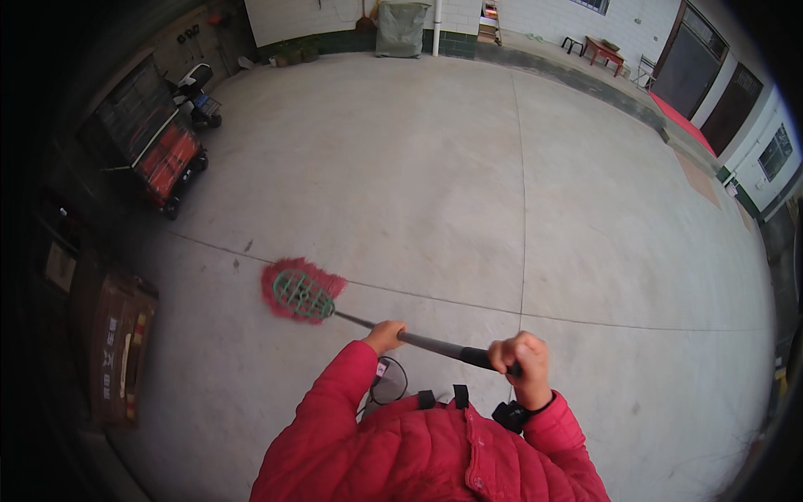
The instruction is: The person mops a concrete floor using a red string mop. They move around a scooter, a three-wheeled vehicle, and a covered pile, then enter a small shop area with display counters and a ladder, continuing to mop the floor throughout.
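With both hands I hold a long-handled mop [435,344], slanting from the lower right to the floor at the left. Its head [303,291] has a green oval lattice frame with shaggy red fringe around it, and it lies against the concrete. My left hand [386,336] is wrapped round the shaft, lower down toward the head. Near the black top end, my right hand [523,364] is closed round the grip. Both arms are in red quilted sleeves, and a dark band circles the right wrist.
Grey concrete floor [401,184] with straight joint lines spreads ahead. A red three-wheeled cart [167,159] and a scooter [199,96] stand at the far left; a brown box [121,351] is nearer. A covered object [402,30] stands by the back wall. A raised step [585,84] edges the far right.
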A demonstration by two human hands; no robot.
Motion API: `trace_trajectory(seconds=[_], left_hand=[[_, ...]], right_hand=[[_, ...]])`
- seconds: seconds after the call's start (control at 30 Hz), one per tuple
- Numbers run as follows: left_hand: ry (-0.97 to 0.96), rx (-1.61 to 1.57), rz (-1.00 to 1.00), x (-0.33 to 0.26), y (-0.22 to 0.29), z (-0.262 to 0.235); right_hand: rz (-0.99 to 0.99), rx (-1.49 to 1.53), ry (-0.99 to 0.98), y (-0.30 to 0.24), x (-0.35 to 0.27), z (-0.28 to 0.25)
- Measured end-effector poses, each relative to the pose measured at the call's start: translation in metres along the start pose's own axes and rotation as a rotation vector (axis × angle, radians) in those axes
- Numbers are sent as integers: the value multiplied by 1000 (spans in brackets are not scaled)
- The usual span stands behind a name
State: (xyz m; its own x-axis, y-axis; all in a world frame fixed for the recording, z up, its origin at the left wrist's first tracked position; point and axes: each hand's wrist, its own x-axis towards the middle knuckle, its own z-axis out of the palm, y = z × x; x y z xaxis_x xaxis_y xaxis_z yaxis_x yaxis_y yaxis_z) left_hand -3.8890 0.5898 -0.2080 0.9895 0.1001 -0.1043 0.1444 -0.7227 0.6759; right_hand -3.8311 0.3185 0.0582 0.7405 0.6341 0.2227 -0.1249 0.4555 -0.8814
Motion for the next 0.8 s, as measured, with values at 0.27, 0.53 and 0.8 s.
trace_trajectory(seconds=[0.27,0.53,0.8], left_hand=[[-120,-112,18,57,-66,-30],[-395,-118,405,137,-23,1],[-301,-121,691,218,58,21]], right_hand=[[7,-158,194,33,93,27],[-218,-364,669,15,68,55],[-363,-546,677,12,72,88]])
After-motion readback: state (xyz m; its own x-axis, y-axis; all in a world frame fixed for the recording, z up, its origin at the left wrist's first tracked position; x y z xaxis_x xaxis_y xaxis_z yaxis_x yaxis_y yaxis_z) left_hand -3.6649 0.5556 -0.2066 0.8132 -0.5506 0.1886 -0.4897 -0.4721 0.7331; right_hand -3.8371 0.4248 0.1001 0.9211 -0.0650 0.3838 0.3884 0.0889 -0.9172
